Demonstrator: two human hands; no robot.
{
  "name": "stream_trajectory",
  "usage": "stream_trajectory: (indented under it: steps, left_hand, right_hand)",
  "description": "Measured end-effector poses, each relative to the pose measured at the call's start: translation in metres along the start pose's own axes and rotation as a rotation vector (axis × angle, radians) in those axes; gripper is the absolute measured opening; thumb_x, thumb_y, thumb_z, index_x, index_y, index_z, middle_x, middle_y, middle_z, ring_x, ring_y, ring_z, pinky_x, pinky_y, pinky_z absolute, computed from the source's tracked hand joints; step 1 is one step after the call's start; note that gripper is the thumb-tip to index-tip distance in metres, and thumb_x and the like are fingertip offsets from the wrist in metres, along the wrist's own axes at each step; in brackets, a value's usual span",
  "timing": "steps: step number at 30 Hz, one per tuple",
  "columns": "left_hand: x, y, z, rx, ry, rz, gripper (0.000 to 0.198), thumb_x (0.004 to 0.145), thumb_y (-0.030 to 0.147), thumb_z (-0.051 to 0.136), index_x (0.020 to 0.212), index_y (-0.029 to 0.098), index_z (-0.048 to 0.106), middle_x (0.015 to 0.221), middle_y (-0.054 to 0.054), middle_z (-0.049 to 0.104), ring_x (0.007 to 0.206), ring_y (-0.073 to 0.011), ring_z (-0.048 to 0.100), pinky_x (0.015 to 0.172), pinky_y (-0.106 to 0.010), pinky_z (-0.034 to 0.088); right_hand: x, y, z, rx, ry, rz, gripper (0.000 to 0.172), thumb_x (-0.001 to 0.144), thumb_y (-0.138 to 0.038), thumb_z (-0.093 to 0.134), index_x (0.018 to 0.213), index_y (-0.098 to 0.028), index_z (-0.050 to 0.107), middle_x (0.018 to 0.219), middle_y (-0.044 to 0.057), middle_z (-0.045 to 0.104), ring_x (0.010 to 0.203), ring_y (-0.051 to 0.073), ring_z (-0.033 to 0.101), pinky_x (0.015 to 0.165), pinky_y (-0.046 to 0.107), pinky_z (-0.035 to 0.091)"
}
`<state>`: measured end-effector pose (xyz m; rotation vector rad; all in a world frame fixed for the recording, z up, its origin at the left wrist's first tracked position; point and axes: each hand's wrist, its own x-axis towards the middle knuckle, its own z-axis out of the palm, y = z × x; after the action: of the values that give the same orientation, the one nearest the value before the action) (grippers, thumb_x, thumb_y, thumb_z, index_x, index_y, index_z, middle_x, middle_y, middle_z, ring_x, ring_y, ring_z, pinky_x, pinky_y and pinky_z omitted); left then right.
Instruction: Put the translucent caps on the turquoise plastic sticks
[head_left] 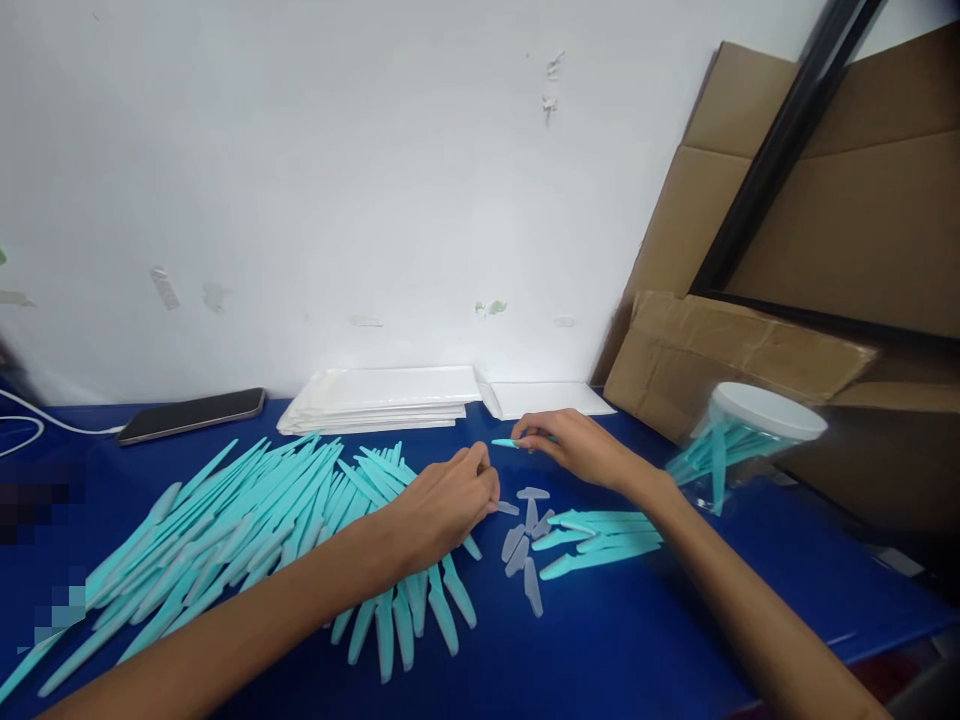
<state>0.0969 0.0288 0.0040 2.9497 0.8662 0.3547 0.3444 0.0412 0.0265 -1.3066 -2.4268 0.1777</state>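
My left hand (450,505) is closed in a pinch on a small clear blade cap (508,508) that sticks out past the fingertips. Slightly farther back, my right hand (566,445) pinches a turquoise eyebrow razor (504,442), its tip pointing left; the rest of it is hidden by the hand. Several loose clear caps (514,541) lie on the blue table (600,640) below the hands. Beneath my right forearm rests a small group of turquoise razors (600,545). A big pile of turquoise razors (247,530) spreads out at the left, partly behind my left arm.
A clear tub with a white lid (769,410) holds more razors at the right. Stacked white envelopes (382,395) and a flat white packet (551,400) lie by the wall. A phone (191,415) with a white cable sits back left. Cardboard (735,345) leans at the right.
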Motion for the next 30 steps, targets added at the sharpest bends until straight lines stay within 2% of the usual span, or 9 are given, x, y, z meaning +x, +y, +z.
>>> stream_trajectory:
  steps: [3,7,9,11,13,16,19,22,30]
  left_hand:
    - [0.002,-0.002,-0.007,-0.036,0.062,-0.044,0.010,0.100,0.023,0.049,0.099,0.019,0.059,0.098,-0.003,0.062,0.077,-0.0172,0.057,0.056,-0.027,0.038]
    - [-0.014,-0.009,-0.023,-0.083,0.153,-0.125,0.015,0.103,0.027,0.045,0.099,0.020,0.058,0.078,0.002,0.064,0.061,-0.0137,0.056,0.052,-0.025,0.038]
    - [-0.031,-0.016,-0.028,-0.084,0.216,-0.157,0.019,0.103,0.029,0.043,0.103,0.021,0.060,0.083,0.001,0.067,0.064,-0.0141,0.060,0.054,-0.025,0.041]
    - [-0.049,-0.025,-0.028,-0.056,0.382,-0.196,0.022,0.103,0.034,0.044,0.111,0.023,0.062,0.095,-0.001,0.071,0.072,-0.0152,0.064,0.059,-0.026,0.046]
    - [-0.063,-0.032,-0.027,-0.022,0.471,-0.226,0.024,0.103,0.037,0.045,0.111,0.025,0.063,0.100,-0.001,0.071,0.079,-0.0171,0.067,0.062,-0.027,0.049]
    - [-0.071,-0.038,-0.025,0.013,0.512,-0.220,0.022,0.102,0.036,0.047,0.110,0.025,0.065,0.100,-0.002,0.072,0.087,-0.0194,0.068,0.067,-0.030,0.053]
    - [-0.070,-0.035,-0.025,0.036,0.549,-0.156,0.021,0.102,0.029,0.047,0.111,0.023,0.065,0.102,-0.002,0.072,0.094,-0.0192,0.068,0.073,-0.031,0.055]
    - [-0.069,-0.030,-0.026,0.021,0.575,-0.119,0.019,0.102,0.023,0.048,0.110,0.021,0.066,0.100,-0.002,0.072,0.093,-0.0169,0.069,0.074,-0.029,0.057]
    - [-0.071,-0.030,-0.023,0.012,0.646,-0.062,0.018,0.101,0.017,0.050,0.109,0.020,0.066,0.098,-0.001,0.072,0.088,-0.0136,0.069,0.069,-0.023,0.056]
  right_hand:
    - [0.000,-0.004,0.000,-0.025,0.035,-0.006,0.019,0.102,-0.028,0.053,0.109,-0.024,0.069,0.104,0.003,0.074,0.091,0.021,0.068,0.079,0.032,0.047]
    - [0.000,-0.015,0.002,-0.061,0.122,-0.045,0.021,0.104,-0.030,0.051,0.116,-0.025,0.067,0.112,0.003,0.073,0.102,0.021,0.067,0.085,0.033,0.049]
    - [0.000,-0.023,0.005,-0.074,0.173,-0.107,0.021,0.104,-0.030,0.050,0.117,-0.025,0.067,0.110,0.002,0.073,0.101,0.020,0.068,0.083,0.032,0.051]
    - [0.001,-0.032,0.010,-0.080,0.214,-0.186,0.022,0.104,-0.031,0.051,0.117,-0.025,0.067,0.108,0.003,0.073,0.098,0.018,0.068,0.080,0.030,0.052]
    - [0.002,-0.043,0.016,-0.077,0.244,-0.259,0.023,0.105,-0.030,0.050,0.117,-0.023,0.067,0.105,0.003,0.074,0.095,0.017,0.068,0.079,0.029,0.053]
    - [0.004,-0.055,0.024,-0.046,0.310,-0.311,0.023,0.105,-0.029,0.049,0.115,-0.021,0.068,0.102,0.004,0.074,0.092,0.017,0.068,0.078,0.029,0.054]
    - [0.005,-0.061,0.027,-0.020,0.326,-0.313,0.022,0.105,-0.026,0.049,0.115,-0.022,0.068,0.103,0.004,0.074,0.091,0.019,0.068,0.078,0.032,0.055]
    - [0.005,-0.064,0.026,-0.009,0.307,-0.321,0.020,0.104,-0.024,0.050,0.115,-0.024,0.067,0.103,0.004,0.074,0.089,0.020,0.068,0.077,0.034,0.056]
    - [0.004,-0.064,0.025,0.014,0.364,-0.336,0.021,0.104,-0.023,0.050,0.116,-0.026,0.067,0.101,0.003,0.074,0.086,0.019,0.067,0.076,0.035,0.055]
